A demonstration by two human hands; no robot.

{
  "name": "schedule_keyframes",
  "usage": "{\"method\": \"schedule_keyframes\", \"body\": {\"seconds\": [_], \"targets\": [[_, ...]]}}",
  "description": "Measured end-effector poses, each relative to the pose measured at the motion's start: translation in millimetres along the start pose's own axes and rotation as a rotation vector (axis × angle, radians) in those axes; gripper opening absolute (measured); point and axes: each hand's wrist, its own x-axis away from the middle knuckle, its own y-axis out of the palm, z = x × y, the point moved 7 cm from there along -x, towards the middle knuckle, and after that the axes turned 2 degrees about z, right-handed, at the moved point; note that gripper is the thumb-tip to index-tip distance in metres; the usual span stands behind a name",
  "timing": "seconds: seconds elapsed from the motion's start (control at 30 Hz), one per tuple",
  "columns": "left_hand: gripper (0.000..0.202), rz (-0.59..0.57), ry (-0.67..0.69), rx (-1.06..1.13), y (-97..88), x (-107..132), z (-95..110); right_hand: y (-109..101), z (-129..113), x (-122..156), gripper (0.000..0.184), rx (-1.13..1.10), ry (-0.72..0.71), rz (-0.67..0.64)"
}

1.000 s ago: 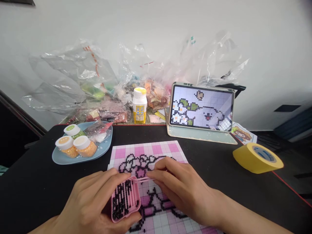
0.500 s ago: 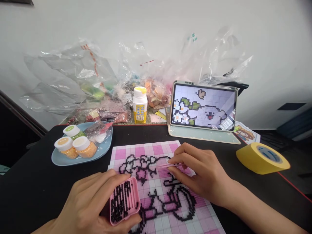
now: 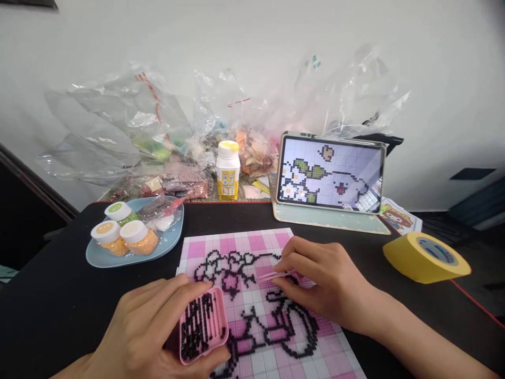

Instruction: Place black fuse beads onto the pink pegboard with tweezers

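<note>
The right hand point(image 3: 327, 287), pinching the pink tweezers point(image 3: 276, 275), has moved from the pink bead tray point(image 3: 203, 326), still gripped by the left hand point(image 3: 145, 326), to the pegboard point(image 3: 252, 242)'s black outline, apparently placing a bead.

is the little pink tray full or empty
Partly full: the small pink plastic tray, held in the left hand, has black beads lined in its grooves, with some pink grooves bare.
</note>
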Motion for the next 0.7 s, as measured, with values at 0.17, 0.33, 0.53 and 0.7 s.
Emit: {"method": "schedule_keyframes", "body": {"seconds": [0.17,0.33,0.53,0.7], "targets": [[0.040,-0.004,0.000,0.012,0.0,-0.5,0.1,-0.1,-0.1,0.1,0.011,0.003,-0.006,-0.002],[0.038,0.002,-0.018,0.025,-0.2,-0.8,-0.3,0.0,-0.3,0.0,0.012,0.015,-0.014,-0.012],[0.038,0.000,-0.019,0.028,-0.3,-0.4,-0.3,0.3,-1.1,-0.8,0.014,0.026,-0.016,-0.027],[0.038,-0.003,-0.007,0.027,-0.4,-0.7,-0.3,0.0,-1.6,-0.6,0.013,0.026,-0.021,-0.028]]}}
